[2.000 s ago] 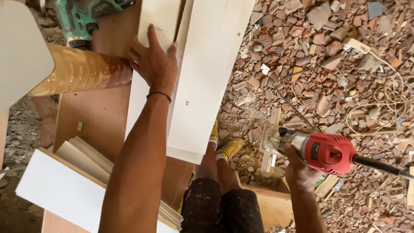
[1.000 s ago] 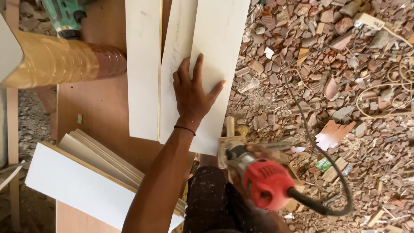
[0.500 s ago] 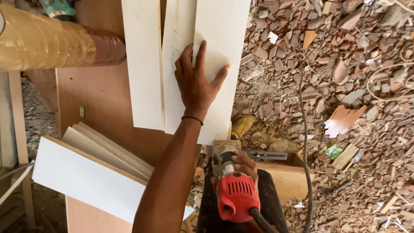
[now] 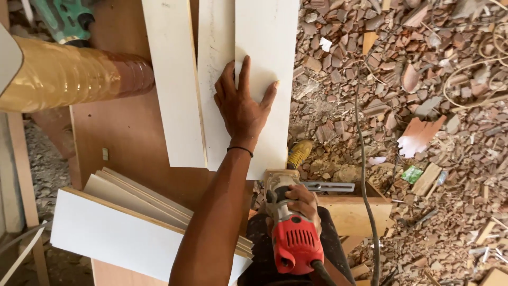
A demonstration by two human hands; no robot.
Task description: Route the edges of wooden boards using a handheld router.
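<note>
The white board [image 4: 267,47] is a long, flat strip with a smooth pale face and a thin wooden edge. It lies on the brown table [image 4: 132,127], and its near end reaches past the table edge, just above the right hand. Two more white boards [image 4: 174,79] lie beside it, to the left of the left hand, all three parallel and close together.

The left hand [image 4: 241,106] is open and flat, with the fingers spread wide, and it presses down on the white board; the thumb side points to the right edge of the board. A thin dark band sits on the wrist.

The right hand [image 4: 301,204] is closed around a red power tool [image 4: 291,233] (a small router or trimmer, it seems). The tool has a red body with air slots and a pale base [image 4: 280,177], and this base is at the near end of the board, just below the left wrist. A dark cable [image 4: 365,159] goes from the tool upward, to the right of both hands, over the floor with broken wood pieces [image 4: 423,79].

Left of the left arm, a stack of white panels [image 4: 121,228] rests on the table corner.
</note>
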